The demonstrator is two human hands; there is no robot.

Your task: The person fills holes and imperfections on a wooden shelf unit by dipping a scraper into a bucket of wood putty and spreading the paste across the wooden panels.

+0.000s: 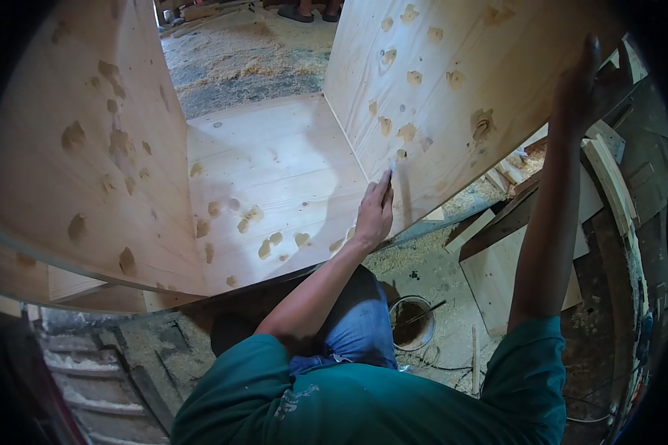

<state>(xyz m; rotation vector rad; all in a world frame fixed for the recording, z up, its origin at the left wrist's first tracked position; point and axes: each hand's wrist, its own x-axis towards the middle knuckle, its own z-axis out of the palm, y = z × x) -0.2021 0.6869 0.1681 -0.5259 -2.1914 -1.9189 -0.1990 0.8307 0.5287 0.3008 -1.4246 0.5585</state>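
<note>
A pale wooden box-like piece with brown filler patches stands before me: a left panel [89, 148], a bottom panel [267, 170] and a right panel [438, 96]. My left hand [376, 211] reaches to the lower inside of the right panel, fingers close together. At its fingertips shows a small whitish thing [391, 167], too small to name, against the panel. High on the right, my right hand [590, 85] is at the outer edge of the right panel, thumb upward, apparently gripping that edge; shadow partly hides its fingers.
A round can [412, 322] of brown stuff with a stick in it stands on the floor by my knee. Wood offcuts [497, 274] lie to the right. Sawdust [245, 59] covers the ground beyond the piece, where a person's feet [297, 13] show.
</note>
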